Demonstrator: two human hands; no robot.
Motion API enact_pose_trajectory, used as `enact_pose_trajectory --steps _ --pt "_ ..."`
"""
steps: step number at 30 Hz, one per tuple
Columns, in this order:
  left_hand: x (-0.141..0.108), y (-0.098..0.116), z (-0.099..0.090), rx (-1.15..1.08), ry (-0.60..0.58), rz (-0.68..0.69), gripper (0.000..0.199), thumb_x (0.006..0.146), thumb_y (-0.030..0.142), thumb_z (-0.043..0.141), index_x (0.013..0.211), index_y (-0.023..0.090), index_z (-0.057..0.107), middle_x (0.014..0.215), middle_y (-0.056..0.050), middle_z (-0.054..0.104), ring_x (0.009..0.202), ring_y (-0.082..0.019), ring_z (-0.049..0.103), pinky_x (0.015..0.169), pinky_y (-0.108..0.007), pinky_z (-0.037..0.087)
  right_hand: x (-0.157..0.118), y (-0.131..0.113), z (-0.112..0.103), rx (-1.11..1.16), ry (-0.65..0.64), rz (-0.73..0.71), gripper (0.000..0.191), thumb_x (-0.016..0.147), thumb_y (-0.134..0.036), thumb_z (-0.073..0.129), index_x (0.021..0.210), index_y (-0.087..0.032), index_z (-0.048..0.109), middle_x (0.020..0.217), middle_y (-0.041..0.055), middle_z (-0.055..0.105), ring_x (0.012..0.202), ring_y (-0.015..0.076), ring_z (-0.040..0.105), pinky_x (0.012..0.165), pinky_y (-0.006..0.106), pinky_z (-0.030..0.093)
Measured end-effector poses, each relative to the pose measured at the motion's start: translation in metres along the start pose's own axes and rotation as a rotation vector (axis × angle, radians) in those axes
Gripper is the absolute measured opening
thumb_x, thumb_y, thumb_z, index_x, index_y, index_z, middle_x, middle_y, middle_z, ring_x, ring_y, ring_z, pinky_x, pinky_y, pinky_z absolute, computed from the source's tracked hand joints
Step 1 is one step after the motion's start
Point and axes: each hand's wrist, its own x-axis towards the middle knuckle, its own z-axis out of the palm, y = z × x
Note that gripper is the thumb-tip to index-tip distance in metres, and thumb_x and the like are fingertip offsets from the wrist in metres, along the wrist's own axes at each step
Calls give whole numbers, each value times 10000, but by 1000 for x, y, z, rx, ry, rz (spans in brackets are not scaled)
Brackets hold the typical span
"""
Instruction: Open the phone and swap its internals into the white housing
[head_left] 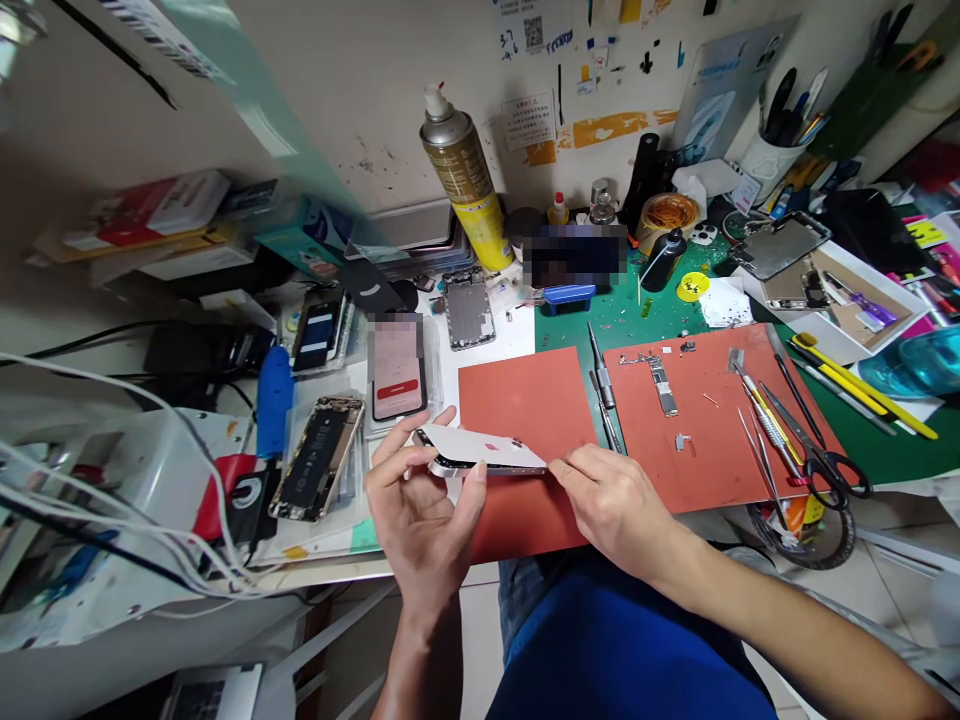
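A phone with a silver frame is held above the red mat. Its white back panel stands tilted up from the frame, with a dark gap at the left end. My left hand grips the phone's left part, the thumb on the near edge and fingers behind. At the phone's right end, my right hand has its fingers pinched together at the corner; whether they hold a small tool there is hidden.
Tweezers and a pen-like tool lie between two red mats. A small circuit board, scissors and knives are rightward. Opened phones, a lit phone and cables are leftward. A spray can stands behind.
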Motion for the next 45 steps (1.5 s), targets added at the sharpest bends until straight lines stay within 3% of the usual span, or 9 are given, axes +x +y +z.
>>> enact_pose_trajectory --steps 10,20,34,41,45 --pt "-2 0 -1 -19 10 -29 463 865 161 863 1177 270 539 1499 -122 544 1343 -320 701 1033 -503 637 -10 -10 13 -115 133 -68 284 1009 13 484 1200 -63 680 773 50 657 684 200 555 615 347 477" --pt "-8 3 2 24 63 -13 448 872 180 860 1165 268 532 1483 -114 548 1365 -317 687 1112 -558 598 -23 -23 30 -303 192 -104 477 966 -23 450 1424 42 568 999 217 756 815 279 670 635 400 563" --pt "-11 2 3 19 83 4 467 878 147 849 1198 271 533 1497 -125 552 1384 -316 673 1126 -560 586 -20 -25 36 -383 241 -119 384 973 -5 505 1322 91 630 955 229 768 790 277 696 627 392 561" --pt "-9 3 2 -3 81 -12 467 870 128 850 1186 264 535 1494 -128 555 1373 -307 684 1114 -530 593 -18 -31 22 -290 257 -62 349 994 0 522 1316 7 656 914 160 761 796 254 687 698 385 558" --pt "-8 -2 -2 -50 66 -33 465 866 118 851 1174 256 532 1498 -126 558 1378 -325 685 1100 -511 601 -11 -32 -2 69 230 211 238 1036 -37 553 1178 -150 707 868 76 741 777 211 662 749 352 547"
